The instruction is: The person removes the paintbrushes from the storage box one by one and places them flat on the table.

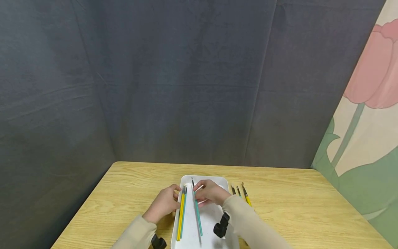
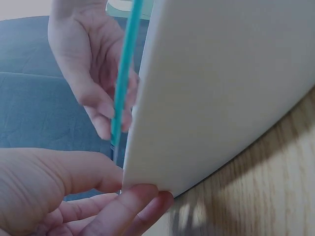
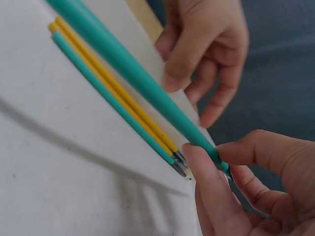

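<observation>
- Lower centre: your right hand (image 1: 211, 193) pinches the teal brush (image 1: 198, 216) near its bristles, fingers almost together, above the tray (image 1: 206, 216); best lower it level.
- Left of that, your left hand (image 1: 164, 202) pinches the tray's edge; brace lightly.
- Match the yellow brushes' (image 1: 180, 221) slant.
- Right: loose brushes (image 1: 247, 200), worktop (image 1: 286, 200).
</observation>
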Action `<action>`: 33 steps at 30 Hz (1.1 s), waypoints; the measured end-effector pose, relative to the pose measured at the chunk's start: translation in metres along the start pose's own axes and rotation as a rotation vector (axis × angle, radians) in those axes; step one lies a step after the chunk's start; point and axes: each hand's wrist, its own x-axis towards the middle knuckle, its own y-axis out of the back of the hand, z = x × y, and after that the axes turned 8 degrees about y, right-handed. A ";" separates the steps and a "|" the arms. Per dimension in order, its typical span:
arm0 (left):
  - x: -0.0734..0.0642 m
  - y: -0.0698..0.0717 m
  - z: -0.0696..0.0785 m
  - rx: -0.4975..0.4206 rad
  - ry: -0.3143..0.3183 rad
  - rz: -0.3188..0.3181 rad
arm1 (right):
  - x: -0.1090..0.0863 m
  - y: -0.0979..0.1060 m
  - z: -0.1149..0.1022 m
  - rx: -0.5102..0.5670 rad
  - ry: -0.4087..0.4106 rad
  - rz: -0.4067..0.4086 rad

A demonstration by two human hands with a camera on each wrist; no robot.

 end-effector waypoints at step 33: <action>-0.002 -0.001 0.002 0.007 -0.002 -0.001 | -0.119 0.128 0.034 0.170 0.146 -0.052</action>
